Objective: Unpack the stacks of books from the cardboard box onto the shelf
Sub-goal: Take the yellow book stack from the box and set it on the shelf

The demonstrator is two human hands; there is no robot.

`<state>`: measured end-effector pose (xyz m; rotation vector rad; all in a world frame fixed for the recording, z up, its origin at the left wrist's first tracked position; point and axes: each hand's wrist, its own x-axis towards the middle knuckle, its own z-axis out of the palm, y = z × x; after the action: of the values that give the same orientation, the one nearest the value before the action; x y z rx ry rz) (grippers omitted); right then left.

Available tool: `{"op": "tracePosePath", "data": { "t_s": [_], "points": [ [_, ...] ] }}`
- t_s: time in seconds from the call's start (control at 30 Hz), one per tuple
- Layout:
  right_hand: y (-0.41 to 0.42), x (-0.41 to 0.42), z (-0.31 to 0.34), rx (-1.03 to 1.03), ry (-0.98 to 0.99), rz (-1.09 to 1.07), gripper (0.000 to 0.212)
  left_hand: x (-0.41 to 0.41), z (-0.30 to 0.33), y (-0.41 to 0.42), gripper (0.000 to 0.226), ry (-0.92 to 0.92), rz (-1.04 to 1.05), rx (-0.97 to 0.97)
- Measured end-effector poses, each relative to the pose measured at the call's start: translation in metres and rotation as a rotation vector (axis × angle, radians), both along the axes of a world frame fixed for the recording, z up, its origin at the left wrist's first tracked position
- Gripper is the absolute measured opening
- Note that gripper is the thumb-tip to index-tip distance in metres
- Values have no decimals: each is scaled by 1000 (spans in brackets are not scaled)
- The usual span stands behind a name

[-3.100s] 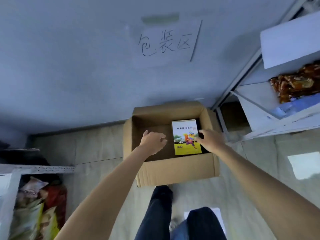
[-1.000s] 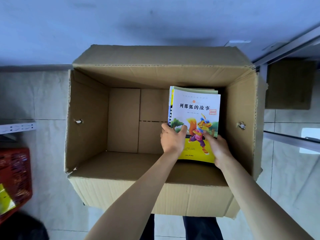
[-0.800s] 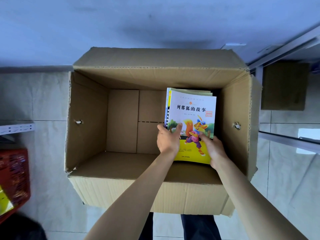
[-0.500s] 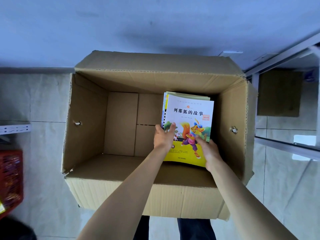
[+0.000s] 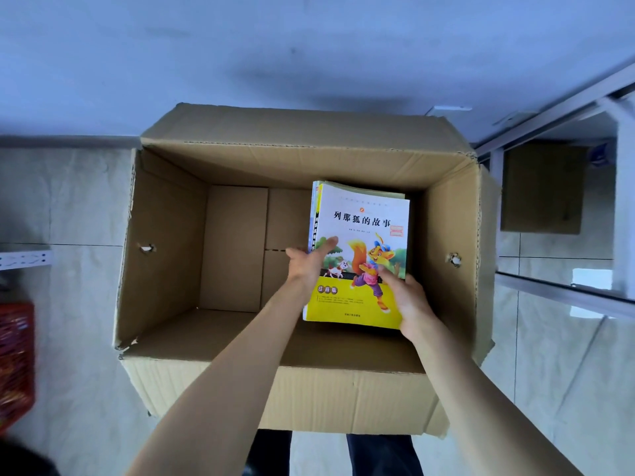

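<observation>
The left hand (image 5: 309,266) clamps the spine side of the stack of books (image 5: 359,255), thumb on the cover and fingers hidden beneath. The right hand (image 5: 407,302) takes the lower right corner the same way, so both are closed on the stack, which sits right of centre in the frame, inside the right half of the box (image 5: 295,389). Whether it rests on the bottom or hangs clear, I cannot tell. The top cover looks glossy, so the books will likely be slick and may slide over one another; several paperbacks together should be fairly heavy and a little bendy. Support from under both long edges, squeezing inward, seems the safest hold. The rest of the box is bare cardboard. It stands on a tiled floor (image 5: 79,201), with shelf rails (image 5: 563,293) at the right edge and a red crate (image 5: 15,359) at lower left.
</observation>
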<state>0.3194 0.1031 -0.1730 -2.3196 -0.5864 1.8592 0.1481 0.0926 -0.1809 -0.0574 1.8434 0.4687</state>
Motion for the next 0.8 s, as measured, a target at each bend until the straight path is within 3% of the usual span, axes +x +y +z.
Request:
{"op": "tracePosePath", "data": {
  "t_s": [0.07,0.13,0.27,0.43,0.6,0.67,0.73,0.8],
  "points": [
    [2,0,2,14,0,8,38,-11,1,5,105,-146,-8,-35],
    [1,-2,5,17,9,24,39,-19,1,4,102,-238,-37,-1],
    [-6,-9,16,28,55,101,31,-30,11,-12,101,-261,77,6],
    [-10,-27,40,39,109,285,69,-55,35,-46,55,-430,249,115],
    [3,-55,91,-19,252,438,87,-89,81,-64,56,-435,348,260],
    [7,-67,116,5,306,478,82,-103,106,-67,56,-437,365,305],
    [9,-80,143,47,335,504,61,-116,138,-72,54,-436,365,349],
    [11,-95,169,83,362,516,64,-127,172,-77,54,-418,380,387]
  ]
}}
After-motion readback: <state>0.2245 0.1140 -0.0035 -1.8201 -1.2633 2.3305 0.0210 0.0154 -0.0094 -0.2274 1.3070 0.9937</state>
